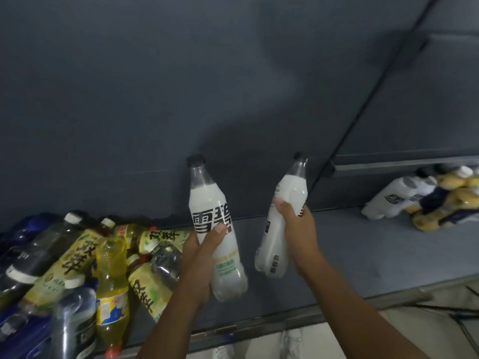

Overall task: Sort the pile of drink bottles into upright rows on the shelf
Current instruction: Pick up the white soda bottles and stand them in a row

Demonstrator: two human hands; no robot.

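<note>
Shelf point(350, 244): dark grey deck running the full width, with a grey back panel point(181, 86) behind it.
Pile point(85, 260): mixed drink bottles heaped on the left end of the shelf, lying on their sides and across one another. They are yellow-labelled, clear yellow, dark and blue.
Sorted group point(425, 200): white, yellow and dark bottles packed close together at the far right of the shelf, well apart from both hands. Blur hides the detail.
Left white bottle point(210, 203): black cap up and near upright, large black characters facing the camera. It is held above the shelf just right of the pile.
Right white bottle point(293, 187): cap up, leaning right, held above the middle of the shelf.
Left hand point(199, 255): wrapped round the lower half of the left white bottle, thumb across the label.
Right hand point(300, 229): clamped round the middle of the right white bottle, whose base hangs below the palm.
Spacing: the two held bottles are near each other but not touching.
</note>
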